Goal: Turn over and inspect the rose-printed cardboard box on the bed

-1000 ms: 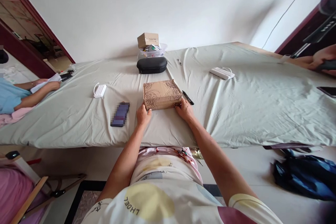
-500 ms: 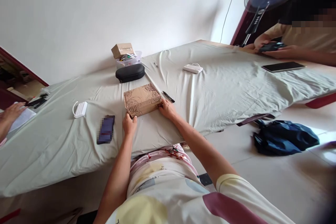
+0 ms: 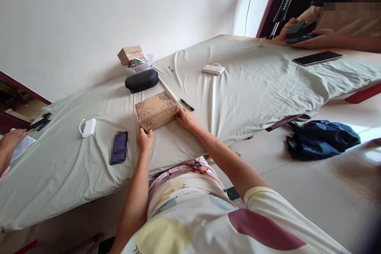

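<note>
A brown cardboard box with dark flower line drawings lies on the cloth-covered table in front of me. My left hand grips its near left corner, thumb on the near side. At its right end, my right hand holds the near right corner, with some fingers hidden behind the box. Just beyond that hand lies a black marker pen, touched by neither hand. A dark phone rests on the cloth to the left of my left hand.
Behind the box sit a black zip case and a plastic basket with a small carton on top. White power banks lie on either side. A tablet and another person's hands are at right; another hand at far left.
My view has shifted and tilted slightly. Both hands keep their hold on the box, which looks almost unmoved on the cloth. The person at right has moved the dark object they hold.
</note>
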Demonstrator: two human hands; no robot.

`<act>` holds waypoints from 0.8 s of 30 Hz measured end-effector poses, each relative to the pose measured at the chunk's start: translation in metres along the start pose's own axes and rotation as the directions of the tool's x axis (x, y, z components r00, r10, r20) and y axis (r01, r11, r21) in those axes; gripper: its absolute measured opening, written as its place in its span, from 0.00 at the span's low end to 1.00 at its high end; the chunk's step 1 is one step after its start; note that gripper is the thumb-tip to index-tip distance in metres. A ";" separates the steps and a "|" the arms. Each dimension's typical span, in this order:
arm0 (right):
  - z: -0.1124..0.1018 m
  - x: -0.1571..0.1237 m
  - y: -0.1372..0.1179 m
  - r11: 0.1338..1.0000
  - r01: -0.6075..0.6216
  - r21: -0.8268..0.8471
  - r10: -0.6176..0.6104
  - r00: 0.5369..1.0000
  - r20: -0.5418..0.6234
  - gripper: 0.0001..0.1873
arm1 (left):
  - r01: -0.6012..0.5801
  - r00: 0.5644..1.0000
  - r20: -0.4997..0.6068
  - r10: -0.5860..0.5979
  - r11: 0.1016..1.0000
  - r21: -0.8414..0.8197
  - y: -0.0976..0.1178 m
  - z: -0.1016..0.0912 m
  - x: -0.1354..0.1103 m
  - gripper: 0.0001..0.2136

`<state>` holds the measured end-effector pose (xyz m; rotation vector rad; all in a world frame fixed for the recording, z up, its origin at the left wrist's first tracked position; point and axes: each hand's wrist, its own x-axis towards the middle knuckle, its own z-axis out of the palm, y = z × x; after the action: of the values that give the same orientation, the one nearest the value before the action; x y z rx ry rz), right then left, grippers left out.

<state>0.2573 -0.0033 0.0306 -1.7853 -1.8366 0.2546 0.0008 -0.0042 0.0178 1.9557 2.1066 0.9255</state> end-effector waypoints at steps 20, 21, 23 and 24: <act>0.019 0.014 0.020 0.994 0.069 0.082 -0.059 0.992 -0.114 0.29 | 0.011 1.000 0.027 -0.011 1.000 -0.023 0.004 -0.003 0.002 0.16; 0.021 0.015 0.022 0.992 0.081 0.097 -0.068 0.989 -0.131 0.28 | 0.012 1.000 0.029 -0.012 1.000 -0.022 0.004 -0.003 0.003 0.15; 0.025 0.018 0.026 0.988 0.093 0.124 -0.072 0.984 -0.161 0.26 | 0.013 0.999 0.030 -0.012 1.000 -0.024 0.005 -0.003 0.004 0.14; 0.026 0.019 0.028 0.987 0.092 0.133 -0.068 0.983 -0.172 0.26 | 0.012 1.000 0.028 -0.012 1.000 -0.029 0.005 -0.002 0.004 0.14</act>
<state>0.2685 0.0239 -0.0002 -1.5833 -1.7237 0.1926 0.0031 -0.0013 0.0233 1.9286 2.0757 0.9157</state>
